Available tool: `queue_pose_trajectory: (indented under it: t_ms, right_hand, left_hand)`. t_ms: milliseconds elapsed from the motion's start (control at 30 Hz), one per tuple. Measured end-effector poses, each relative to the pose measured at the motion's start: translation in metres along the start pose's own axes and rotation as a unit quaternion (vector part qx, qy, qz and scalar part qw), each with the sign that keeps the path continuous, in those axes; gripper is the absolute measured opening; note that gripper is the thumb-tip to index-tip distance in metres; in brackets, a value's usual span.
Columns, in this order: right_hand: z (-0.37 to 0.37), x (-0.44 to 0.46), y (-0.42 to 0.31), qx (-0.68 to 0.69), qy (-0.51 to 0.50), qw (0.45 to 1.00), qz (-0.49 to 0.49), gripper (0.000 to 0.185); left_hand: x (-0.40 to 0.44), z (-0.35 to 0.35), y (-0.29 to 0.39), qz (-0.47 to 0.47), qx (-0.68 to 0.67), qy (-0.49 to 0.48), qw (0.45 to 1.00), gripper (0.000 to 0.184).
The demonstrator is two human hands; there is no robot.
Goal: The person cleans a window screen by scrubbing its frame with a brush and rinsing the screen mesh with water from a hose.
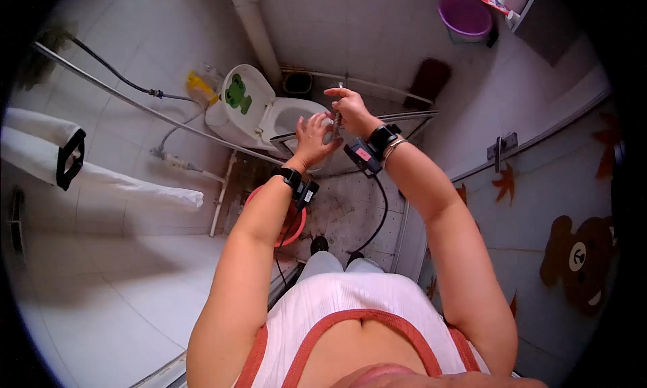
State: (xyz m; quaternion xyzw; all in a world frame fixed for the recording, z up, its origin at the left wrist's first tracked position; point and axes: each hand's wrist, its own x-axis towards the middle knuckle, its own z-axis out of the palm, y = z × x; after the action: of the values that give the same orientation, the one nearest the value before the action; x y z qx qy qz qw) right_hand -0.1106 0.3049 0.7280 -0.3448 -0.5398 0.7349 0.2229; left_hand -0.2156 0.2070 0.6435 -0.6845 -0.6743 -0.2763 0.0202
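My right hand [352,110] is at the upper centre, its index finger pointing left. Its other fingers curl around a slender greyish metal piece [336,125] that looks like a handle; its exact kind is unclear. Just left of it, my left hand [313,140] is open with fingers spread, close to the same piece. Whether it touches the piece cannot be made out. Both hands are above a metal-edged frame [421,115]. Beyond them stands a white toilet [286,115] with its lid raised and a green frog sticker [237,95] on it.
A long metal rail [155,108] crosses on the left, near a hanging white garment [135,186]. Below my left forearm is a red basin [293,233]. A purple basin [465,16] hangs at the upper right. A door with a bear sticker [578,260] is on the right.
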Motion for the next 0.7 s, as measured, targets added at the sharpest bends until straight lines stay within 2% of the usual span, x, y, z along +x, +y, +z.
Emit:
queue_pose_trajectory:
  t_ms: [67,133,167,200,233,267,333,367,400,500,567,600,633,667,700]
  right_hand:
    - [0.014,0.008,0.005,0.108,0.082,0.991,-0.003,0.037]
    - [0.006,0.029,0.023,0.11,0.062,0.991,-0.046,0.037]
    - [-0.006,0.03,0.025,-0.138,0.122,0.973,-0.141,0.035]
    - [-0.019,0.03,0.029,-0.373,0.174,0.883,-0.226,0.034]
    - [-0.032,0.023,0.036,-0.43,0.189,0.845,-0.255,0.035]
    - [-0.048,0.012,0.046,-0.486,0.203,0.801,-0.284,0.038]
    - [-0.076,-0.001,0.073,-0.579,0.175,0.753,-0.26,0.035]
    - [-0.075,-0.01,0.074,-0.607,0.163,0.734,-0.257,0.034]
    - [-0.074,-0.016,0.072,-0.632,0.15,0.716,-0.256,0.033]
    - [-0.07,-0.018,0.064,-0.645,0.121,0.718,-0.232,0.032]
    - [-0.069,-0.017,0.057,-0.643,0.108,0.724,-0.225,0.033]
    - [-0.072,-0.015,0.059,-0.658,0.101,0.708,-0.234,0.034]
    - [-0.073,-0.019,0.056,-0.664,0.096,0.708,-0.222,0.034]
    - [-0.07,-0.021,0.052,-0.669,0.089,0.706,-0.217,0.034]
    - [-0.07,-0.02,0.054,-0.676,0.079,0.701,-0.213,0.034]
  left_hand:
    - [0.0,0.01,-0.006,-0.049,-0.103,0.002,0.993,0.04]
    - [0.003,0.02,-0.013,-0.074,-0.11,0.012,0.991,0.034]
    - [0.003,0.023,-0.018,-0.076,-0.13,0.006,0.989,0.032]
    - [0.003,0.025,-0.021,-0.077,-0.148,-0.001,0.986,0.03]
    - [0.003,0.027,-0.019,-0.06,-0.132,0.057,0.988,0.028]
    - [0.008,0.02,-0.022,-0.061,-0.13,0.064,0.988,0.028]
    - [0.019,-0.005,-0.023,-0.13,-0.199,-0.097,0.966,0.03]
    - [0.018,-0.023,-0.021,-0.162,-0.283,-0.071,0.943,0.033]
    - [0.018,-0.03,-0.035,-0.166,-0.284,-0.064,0.942,0.033]
    - [0.021,-0.065,-0.094,-0.132,-0.245,-0.091,0.956,0.03]
    - [0.025,-0.111,-0.103,-0.125,-0.221,-0.102,0.962,0.029]
    - [0.029,-0.145,-0.094,-0.085,-0.017,-0.095,0.992,0.027]
    - [0.031,-0.168,-0.091,-0.044,0.19,-0.085,0.977,0.026]
    - [0.033,-0.18,-0.091,-0.054,0.208,-0.074,0.974,0.026]
    - [0.039,-0.189,-0.089,-0.108,0.217,-0.064,0.968,0.025]
